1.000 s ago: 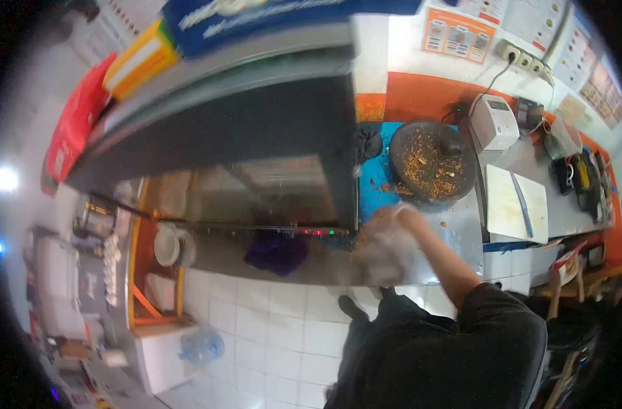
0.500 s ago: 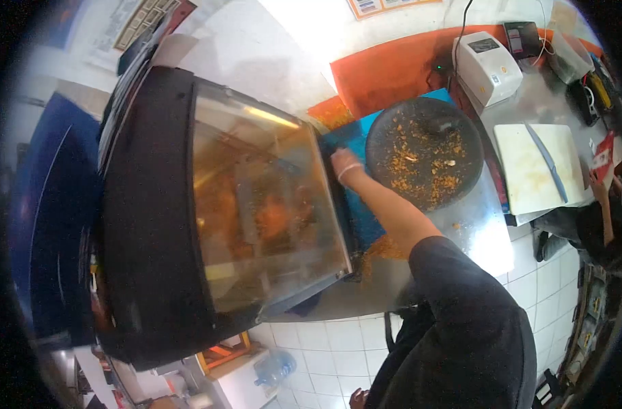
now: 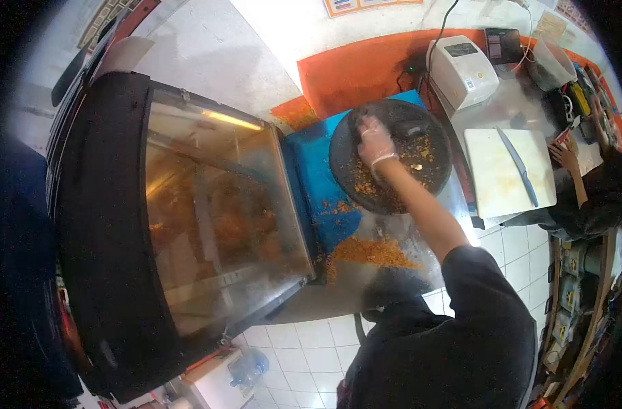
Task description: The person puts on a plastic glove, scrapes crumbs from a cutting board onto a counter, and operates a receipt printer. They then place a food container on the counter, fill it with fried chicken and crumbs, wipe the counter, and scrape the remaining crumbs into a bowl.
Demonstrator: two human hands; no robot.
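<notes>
My right hand (image 3: 377, 141), in a clear plastic glove, reaches into a wide dark stone mortar (image 3: 393, 203). It is over the far left part of the bowl, and motion blurs its fingers. Orange-brown crumbs (image 3: 423, 146) are scattered inside, with a small pale piece (image 3: 416, 167) among them. A dark lump that looks like a pestle (image 3: 410, 128) rests beside my hand. The mortar stands partly on a blue sheet (image 3: 311, 153) over a metal table. More crumbs (image 3: 376, 252) are spread along the near side. Only a dark sliver of my left hand (image 3: 341, 394) shows at the bottom edge.
A glass-fronted display case (image 3: 222, 218) fills the left side. Rightward are a white cutting board (image 3: 495, 174) with a knife (image 3: 519, 163), a label printer (image 3: 464, 71), and a co-worker's hands (image 3: 563, 155). A large water bottle (image 3: 248, 368) is low at the left.
My right hand has moved from the blue sheet beside the display case up and right into the mortar. Crumbs there look shifted and fewer. The view has moved slightly right.
</notes>
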